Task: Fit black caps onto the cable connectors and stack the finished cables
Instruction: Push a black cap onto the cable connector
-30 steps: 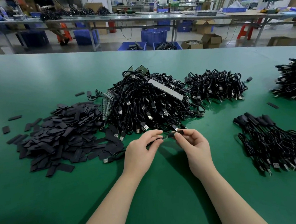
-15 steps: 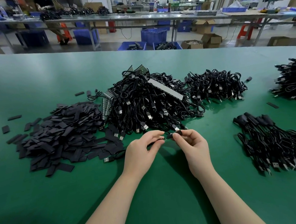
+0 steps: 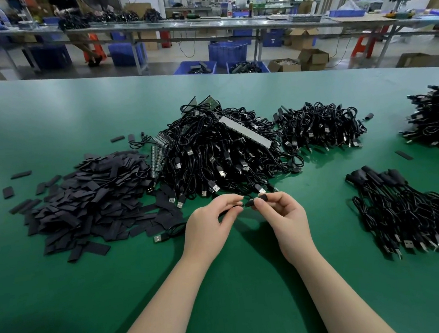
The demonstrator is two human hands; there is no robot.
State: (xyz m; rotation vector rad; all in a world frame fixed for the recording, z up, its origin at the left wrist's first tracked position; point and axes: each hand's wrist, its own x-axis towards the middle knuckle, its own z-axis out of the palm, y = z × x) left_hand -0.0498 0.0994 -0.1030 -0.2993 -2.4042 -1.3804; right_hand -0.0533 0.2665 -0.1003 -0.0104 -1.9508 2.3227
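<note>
I see both hands low centre over the green desk (image 3: 65,304), meeting just near of the big cable pile. Left hand (image 3: 208,227) is pinched shut on a cable (image 3: 228,209); its thin black lead runs under the palm toward a loose USB plug (image 3: 158,238) lying on the desk to the left. Right hand (image 3: 286,217) is pinched shut on a black cap (image 3: 252,202), thumb and forefinger on it, other fingers curled. Cap and cable end meet in the gap between the two hands; I can't tell how far the cap is seated, too small.

Heap of flat black caps (image 3: 88,196) sits left of centre, a few strays scattered beyond its left edge. Tangled pile of uncapped cables (image 3: 217,155) is directly far of the hands, with a grey strip (image 3: 245,131) lying on top. A smaller cable pile (image 3: 319,126) is to its right. Stack of finished cables (image 3: 407,209) lies near right, capped ends pointing far-left, USB plugs toward me. Another cable pile (image 3: 438,119) at the far-right edge, partly cut off.
</note>
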